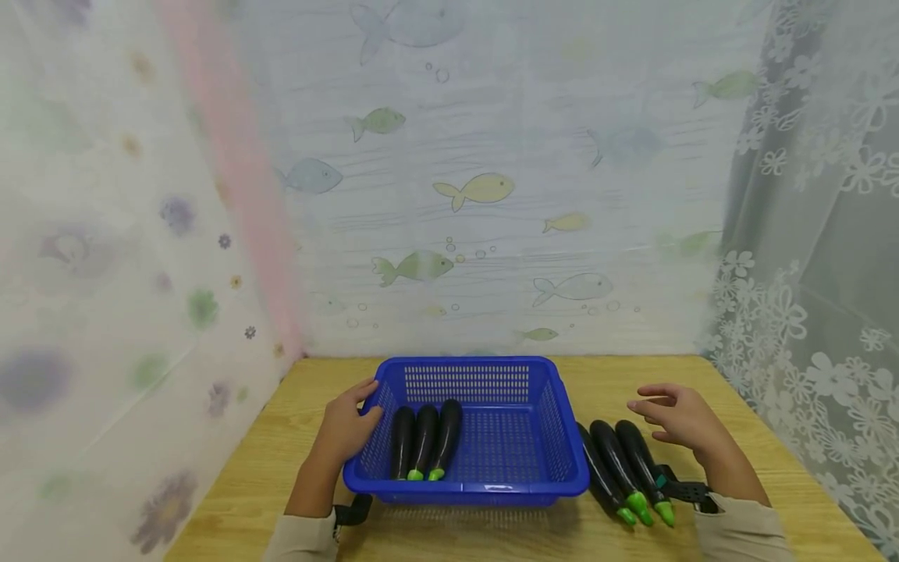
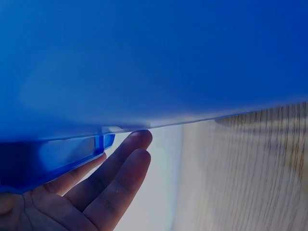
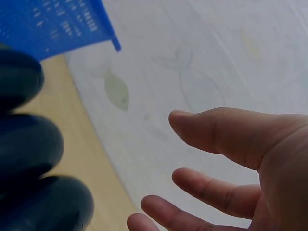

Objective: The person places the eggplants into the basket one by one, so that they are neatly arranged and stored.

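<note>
A blue plastic basket (image 1: 485,488) stands on the table, with three dark eggplants (image 1: 424,441) side by side in its left part, green ends toward me. My left hand (image 1: 347,421) holds the basket's left rim, its thumb over the edge; the left wrist view has its fingers (image 2: 120,187) against the outer side. Right of the basket lie three more eggplants (image 1: 614,460), green ends also toward me. Just beyond and right of them, my right hand (image 1: 677,417) hovers with fingers spread and nothing in it. Rounded dark eggplant ends (image 3: 29,144) fill the left of the right wrist view.
The wooden table (image 1: 274,437) carries the basket and eggplants. A fish-patterned curtain (image 1: 492,234) hangs behind its far edge, a flowered sheet (image 1: 140,312) on the left, and a lacy flowered curtain (image 1: 808,351) on the right. Dark straps with small devices (image 1: 684,489) sit on the wrists.
</note>
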The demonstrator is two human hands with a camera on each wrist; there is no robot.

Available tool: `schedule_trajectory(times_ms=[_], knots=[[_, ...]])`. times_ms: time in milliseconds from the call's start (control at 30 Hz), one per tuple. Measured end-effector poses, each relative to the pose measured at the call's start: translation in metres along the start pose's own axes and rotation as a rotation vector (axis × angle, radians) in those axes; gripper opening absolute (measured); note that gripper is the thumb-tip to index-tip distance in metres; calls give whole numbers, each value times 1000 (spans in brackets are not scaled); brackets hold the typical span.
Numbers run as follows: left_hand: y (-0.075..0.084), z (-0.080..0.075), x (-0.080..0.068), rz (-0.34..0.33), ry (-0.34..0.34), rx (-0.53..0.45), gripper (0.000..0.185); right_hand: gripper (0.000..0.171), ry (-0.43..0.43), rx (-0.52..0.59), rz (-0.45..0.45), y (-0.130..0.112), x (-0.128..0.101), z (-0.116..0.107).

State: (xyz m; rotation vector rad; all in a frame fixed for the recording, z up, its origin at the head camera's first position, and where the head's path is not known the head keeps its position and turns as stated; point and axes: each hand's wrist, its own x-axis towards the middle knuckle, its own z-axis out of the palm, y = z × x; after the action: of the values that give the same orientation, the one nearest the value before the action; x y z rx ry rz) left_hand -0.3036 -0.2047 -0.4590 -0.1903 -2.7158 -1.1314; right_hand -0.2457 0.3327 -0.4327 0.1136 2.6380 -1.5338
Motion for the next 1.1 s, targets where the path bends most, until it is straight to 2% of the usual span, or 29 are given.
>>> schedule_trajectory(times_ms=[400, 633, 833, 1100], knots=[[1, 0, -1, 4, 0, 6, 56, 84, -31, 6, 126, 27, 7, -12], [2, 0, -1, -4, 1, 9, 56, 79, -44, 3, 128, 37, 13, -11], [2, 0, 0, 2, 0, 19, 56, 77, -54, 11, 170, 46, 15, -7], [1, 0, 0, 0, -1, 23, 56, 83, -84, 5, 187, 48, 21, 0]])
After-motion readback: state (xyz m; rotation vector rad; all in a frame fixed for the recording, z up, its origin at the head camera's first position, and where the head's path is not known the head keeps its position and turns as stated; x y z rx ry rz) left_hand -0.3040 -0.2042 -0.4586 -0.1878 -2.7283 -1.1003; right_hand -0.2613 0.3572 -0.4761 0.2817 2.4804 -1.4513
